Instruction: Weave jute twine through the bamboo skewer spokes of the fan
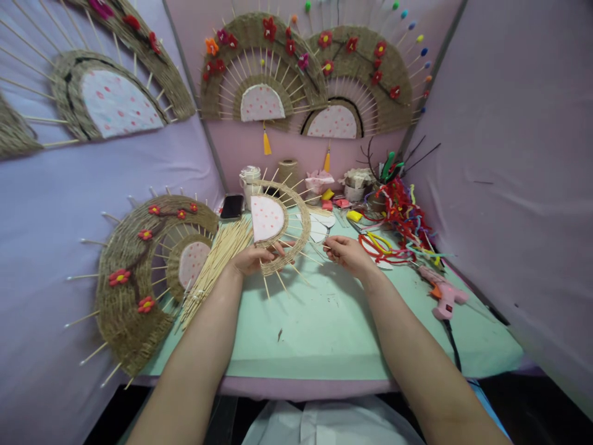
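Above a green table (pixel 324 346), a small woven fan (pixel 269 217) is facing the camera, with thin sticks radiating through its twine bands and a dotted half-round panel at its centre. Far to its left, a large woven fan (pixel 132 272) with red flowers is leaning at the table's edge; between the 2, a bundle of pale sticks (pixel 215 262) is lying slantwise. Behind the small fan's left side, a phone (pixel 231 207) is resting flat. The left hand (pixel 254 258) is supporting the small fan from below, fingers partly curled around its lower edge. Higher up, behind the small fan, 2 flowered fans are hanging on the wall. Just right of the small fan, the right hand (pixel 347 254) is pinching its fingertips nearly together, apparently on a thin strand, too fine to identify surely. Farther right of it, yellow-handled scissors (pixel 378 242), red craft stems (pixel 401 210) and a pink glue gun (pixel 445 296) are lying. The small fan is probably feeling light, its sticks slender and easily snapped, its twine rough rather than slippery and its bands giving slightly; the firmer inner band beside the panel is offering the safer hold than the projecting tips.
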`<state>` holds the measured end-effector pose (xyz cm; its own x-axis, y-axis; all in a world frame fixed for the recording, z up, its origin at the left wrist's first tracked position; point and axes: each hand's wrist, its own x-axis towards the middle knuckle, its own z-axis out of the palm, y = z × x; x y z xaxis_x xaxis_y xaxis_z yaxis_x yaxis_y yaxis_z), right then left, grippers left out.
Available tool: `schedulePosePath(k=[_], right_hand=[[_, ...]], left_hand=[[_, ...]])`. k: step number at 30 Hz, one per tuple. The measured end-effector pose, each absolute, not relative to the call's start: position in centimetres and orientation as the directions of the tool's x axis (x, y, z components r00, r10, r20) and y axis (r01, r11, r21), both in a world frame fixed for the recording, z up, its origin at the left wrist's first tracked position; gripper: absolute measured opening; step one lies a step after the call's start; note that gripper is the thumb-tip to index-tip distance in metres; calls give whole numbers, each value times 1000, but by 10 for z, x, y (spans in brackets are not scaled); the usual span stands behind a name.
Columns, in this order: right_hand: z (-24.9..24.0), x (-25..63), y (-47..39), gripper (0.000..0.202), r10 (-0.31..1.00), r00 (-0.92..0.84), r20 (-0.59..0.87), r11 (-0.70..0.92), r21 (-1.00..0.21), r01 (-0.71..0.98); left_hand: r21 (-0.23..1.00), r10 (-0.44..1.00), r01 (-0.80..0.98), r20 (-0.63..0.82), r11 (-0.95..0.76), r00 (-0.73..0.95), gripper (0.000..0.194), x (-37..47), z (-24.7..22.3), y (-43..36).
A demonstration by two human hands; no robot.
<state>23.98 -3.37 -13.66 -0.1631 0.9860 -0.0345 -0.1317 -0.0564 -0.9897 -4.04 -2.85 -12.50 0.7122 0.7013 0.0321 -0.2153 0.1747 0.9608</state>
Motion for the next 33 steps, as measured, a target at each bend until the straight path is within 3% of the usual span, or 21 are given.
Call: schedulePosePath(k=[5, 12, 19, 23, 25, 29, 33], right_hand=[[-137, 237, -34, 34, 968, -236, -82, -148, -948, -280], [-142, 220, -38, 22, 974, -223, -46, -149, -872, -467], [-133, 214, -46, 17, 960, -281, -2, -207, -681, -702], [-130, 219, -48, 24, 964, -260, 48, -143, -732, -666], [-127, 220, -49, 25, 972, -221, 80, -75, -787, -613], [-124, 218, -50, 33, 980, -177, 90, -9, -869, -495], [-128, 216, -47, 40, 988, -122, 98, 43, -918, -395]], left_hand=[[949, 703, -274, 88, 158, 706, 22, -40, -128, -28], [936, 634, -273, 74, 223, 770, 22, -18, -134, -33], [924, 636, -289, 69, 250, 769, 22, -3, -136, -38], [912, 659, -275, 7, 305, 752, 43, -2, -133, -41], [880, 762, -363, 2, 306, 647, 48, 0, -133, -39], [815, 949, -527, -80, 238, 305, 39, 1, -133, -32], [822, 960, -515, -131, 244, 247, 33, -8, -130, -26]])
